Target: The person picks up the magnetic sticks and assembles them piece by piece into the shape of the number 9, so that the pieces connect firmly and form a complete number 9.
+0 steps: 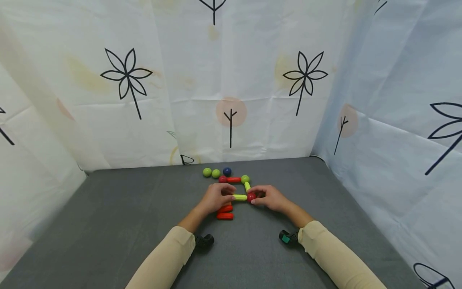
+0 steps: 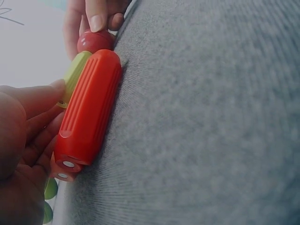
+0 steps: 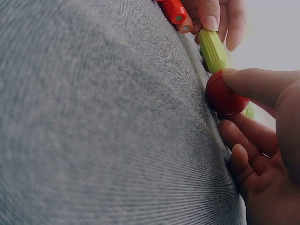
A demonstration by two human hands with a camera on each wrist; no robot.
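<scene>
The lower yellow-green rod [image 1: 240, 197] lies with its long axis crosswise, running from one hand to the other — its right end points at and meets the near red ball [image 1: 251, 197]. It sits between the two grips: the left hand [image 1: 216, 196] pinches its left end between thumb and fingers, while the right hand [image 1: 268, 198] has thumb and fingers clamped on the ball. Beyond the right hand's fingertips, a second yellow-green rod [image 1: 247, 186] slants away from the ball toward a green ball [image 1: 245, 179]; a red rod [image 1: 234, 180] runs left from there, past the left hand's fingertips. On the wearer's side of the left grip — close by — two red-orange rods [image 1: 225, 216] lie crosswise.
</scene>
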